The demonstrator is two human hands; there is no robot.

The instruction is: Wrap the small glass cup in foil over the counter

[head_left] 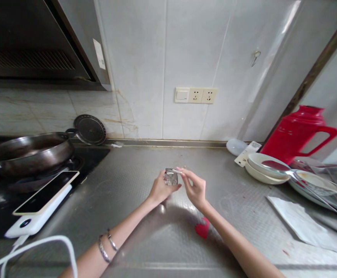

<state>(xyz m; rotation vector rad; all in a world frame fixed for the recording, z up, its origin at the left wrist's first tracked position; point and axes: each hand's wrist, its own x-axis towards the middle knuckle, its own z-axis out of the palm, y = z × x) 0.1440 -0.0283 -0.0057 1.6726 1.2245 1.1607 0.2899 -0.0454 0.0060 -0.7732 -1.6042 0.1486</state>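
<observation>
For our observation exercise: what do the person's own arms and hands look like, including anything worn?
The left forearm and right forearm show no sleeves. The left hand and right hand are ungloved. Two silver-coloured bracelets circle the left forearm: a thicker, patterned-looking bracelet and a slimmer bracelet. No jewellery is visible on the right forearm.

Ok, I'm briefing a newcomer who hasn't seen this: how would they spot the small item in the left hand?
Find the metal counter below the wall sockets. Around its middle, the left hand holds the small item, beside the right hand. Unlike the red piece lying nearer the viewer, it looks clear and squarish.
</observation>
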